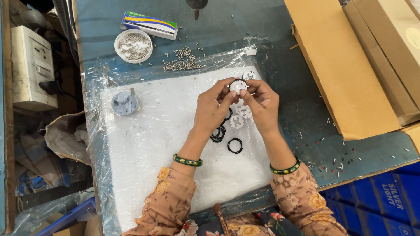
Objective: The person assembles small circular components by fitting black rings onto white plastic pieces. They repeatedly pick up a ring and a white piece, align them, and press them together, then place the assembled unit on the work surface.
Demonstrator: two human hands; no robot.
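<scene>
Both hands pinching one small round disc

The left hand (213, 105) and right hand (261, 102) are gripping a white disc (237, 85), black-ringed, over the white foam sheet (153, 148); thin black rings (235, 145) are lying beneath.

Your fingertips (238, 94) cover most of the small round white part (237, 86) you hold. The loose screws (183, 60) are too small to tell apart. Cardboard boxes (350, 65) run off the frame's right edge.
</scene>
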